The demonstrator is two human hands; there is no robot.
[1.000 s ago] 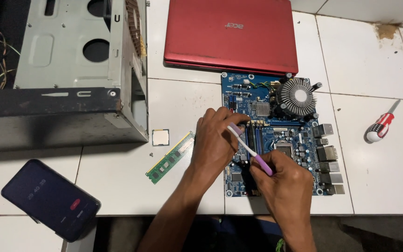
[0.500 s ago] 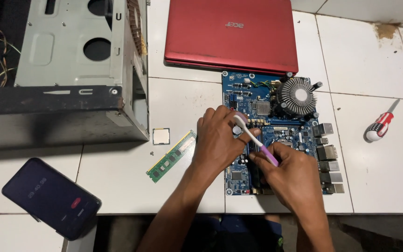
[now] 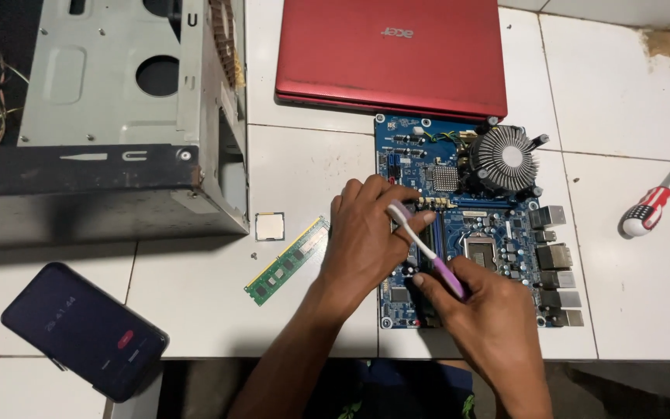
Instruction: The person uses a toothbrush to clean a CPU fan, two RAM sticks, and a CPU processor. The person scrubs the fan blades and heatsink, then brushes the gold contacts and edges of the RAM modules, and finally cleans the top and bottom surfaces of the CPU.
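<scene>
**Circuit board, brushing in hand**

Item: blue circuit board [image 3: 498, 233] flat on the white tiled surface [image 3: 630, 310], just below a closed red laptop [image 3: 389, 54]. Right hand [image 3: 490, 326]: fingers clamped on the purple handle of a toothbrush [image 3: 424, 244], head over the board's left half. Left hand [image 3: 370, 233]: fingers spread, pressing the board's left edge. Advice: light strokes, board pinned firmly, bristles away from the fan [image 3: 503, 157]. Nearby: memory stick [image 3: 287, 261], processor chip [image 3: 269, 226], screwdriver [image 3: 649, 211], phone [image 3: 83, 330], computer case [image 3: 102, 116].

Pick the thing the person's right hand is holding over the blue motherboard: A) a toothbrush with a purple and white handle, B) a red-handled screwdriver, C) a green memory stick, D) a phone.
A: the right hand grips a toothbrush with its head over the motherboard, while the screwdriver, memory stick and phone lie untouched on the tiles.
</scene>
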